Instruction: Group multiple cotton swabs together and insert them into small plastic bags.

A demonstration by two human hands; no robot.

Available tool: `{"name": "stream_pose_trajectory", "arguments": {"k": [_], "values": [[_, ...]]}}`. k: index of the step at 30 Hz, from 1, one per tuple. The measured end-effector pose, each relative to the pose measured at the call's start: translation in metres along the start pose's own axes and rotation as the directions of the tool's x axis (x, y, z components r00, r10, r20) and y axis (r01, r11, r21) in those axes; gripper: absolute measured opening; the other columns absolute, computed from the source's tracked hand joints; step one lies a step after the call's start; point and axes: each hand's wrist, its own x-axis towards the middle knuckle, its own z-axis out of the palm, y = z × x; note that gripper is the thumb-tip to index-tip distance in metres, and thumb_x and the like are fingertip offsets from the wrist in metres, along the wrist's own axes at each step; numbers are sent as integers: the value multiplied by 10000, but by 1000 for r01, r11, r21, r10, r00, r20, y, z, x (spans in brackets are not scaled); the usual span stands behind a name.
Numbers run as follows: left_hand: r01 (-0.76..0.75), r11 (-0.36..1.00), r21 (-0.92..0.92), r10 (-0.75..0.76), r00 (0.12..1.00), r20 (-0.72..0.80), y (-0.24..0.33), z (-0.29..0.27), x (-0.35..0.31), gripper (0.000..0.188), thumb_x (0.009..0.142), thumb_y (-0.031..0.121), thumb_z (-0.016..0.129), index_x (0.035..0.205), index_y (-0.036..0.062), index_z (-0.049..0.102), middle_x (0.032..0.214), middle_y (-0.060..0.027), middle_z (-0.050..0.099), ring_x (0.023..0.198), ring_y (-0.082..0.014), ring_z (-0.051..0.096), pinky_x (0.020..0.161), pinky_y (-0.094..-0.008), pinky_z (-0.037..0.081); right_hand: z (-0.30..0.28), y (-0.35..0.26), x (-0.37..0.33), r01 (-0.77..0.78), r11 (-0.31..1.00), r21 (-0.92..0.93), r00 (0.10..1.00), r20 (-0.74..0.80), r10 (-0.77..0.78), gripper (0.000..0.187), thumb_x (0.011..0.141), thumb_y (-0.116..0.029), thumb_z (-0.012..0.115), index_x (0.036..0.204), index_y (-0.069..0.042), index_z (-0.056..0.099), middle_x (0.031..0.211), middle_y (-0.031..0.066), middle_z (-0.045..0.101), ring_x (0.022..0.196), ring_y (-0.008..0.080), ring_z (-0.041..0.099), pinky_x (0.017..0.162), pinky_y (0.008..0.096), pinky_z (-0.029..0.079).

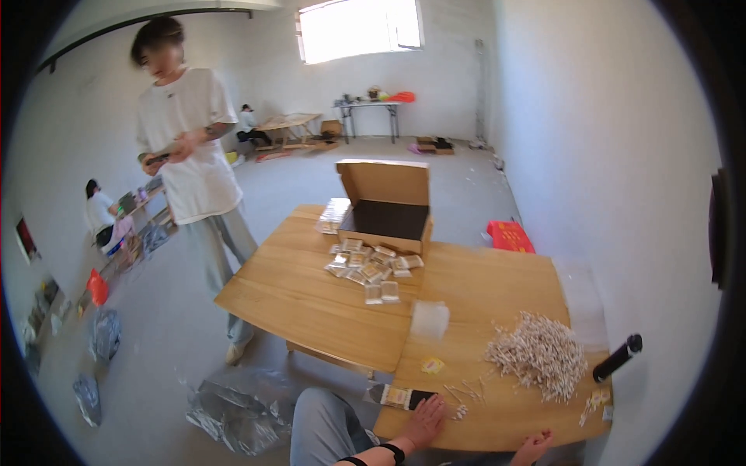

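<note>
My left hand (426,422) lies with its fingers stretched over a small black flat piece (420,398) at the table's near edge. Beside that piece is a clear packet of cotton swabs (395,397) with a yellowish label. My right hand (533,448) rests low by the near edge with its fingers curled; whether anything is inside them is hidden. Several loose cotton swabs (465,392) lie just beyond my left hand. Farther right is a big heap of cotton swabs (540,356). A small yellow card (432,365) lies beyond the packet.
An open cardboard box (385,221) stands at the back behind several filled packets (369,264). Clear bags (430,320) lie mid-table; a black cylinder (618,358) stands at the right edge. A person (190,140) stands left of the wooden table (303,303). Grey plastic (241,412) covers floor at left.
</note>
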Motion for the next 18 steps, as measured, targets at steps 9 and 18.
{"name": "stream_pose_trajectory", "arguments": {"k": [9,18], "values": [[-76,989,130,57,988,141,-15,-14,15,511,830,158,622,1295,40,447,1341,-213,469,1289,-396,416,1074,-550,308,-165,209,-57,-466,868,-173,789,-525,319,414,766,25,547,1178,7,509,1106,160,554,1031,278,553,937,365,439],[-132,967,217,75,964,254,-10,-26,19,489,892,102,553,1350,9,410,1443,-205,388,1359,-381,335,1125,-489,266,-223,197,-114,-808,465,-363,575,-311,756,392,775,-154,573,1146,-35,616,1159,228,629,1112,381,586,944,439,462]]}}
